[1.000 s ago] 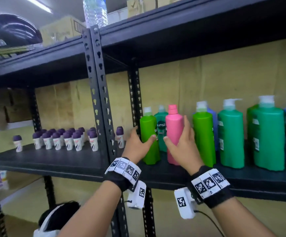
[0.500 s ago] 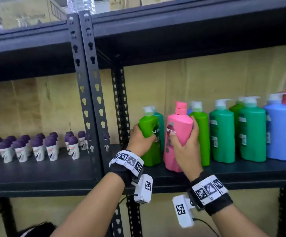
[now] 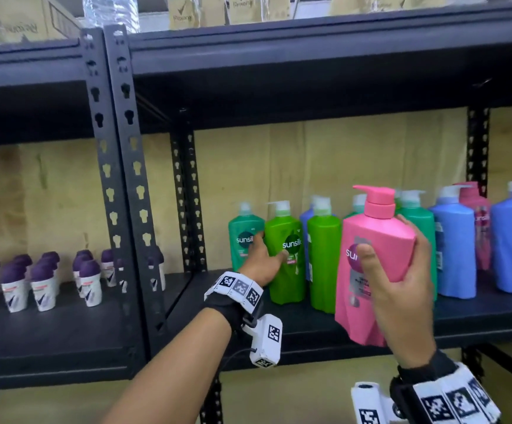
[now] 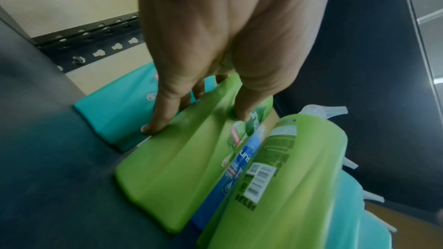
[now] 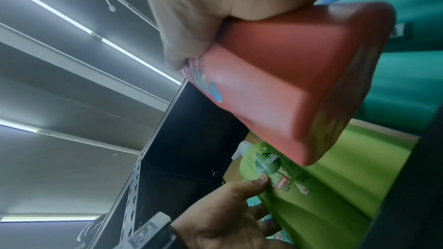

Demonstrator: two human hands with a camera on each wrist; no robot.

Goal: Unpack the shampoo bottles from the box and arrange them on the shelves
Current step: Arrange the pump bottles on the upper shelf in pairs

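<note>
Pink bottle (image 3: 374,264) near upright, pump (image 3: 376,201) up, spout left, gripped by right hand (image 3: 401,289) off shelf (image 3: 478,313). Left hand (image 3: 264,261) clasps light-green bottle (image 3: 285,264) standing upright on shelf.

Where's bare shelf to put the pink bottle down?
Free: the dark shelf front-left, between the upright post and the light green bottle the left hand grips. Crowded: rightward, green and blue bottles stand packed behind the pink bottle the right hand holds.
</note>
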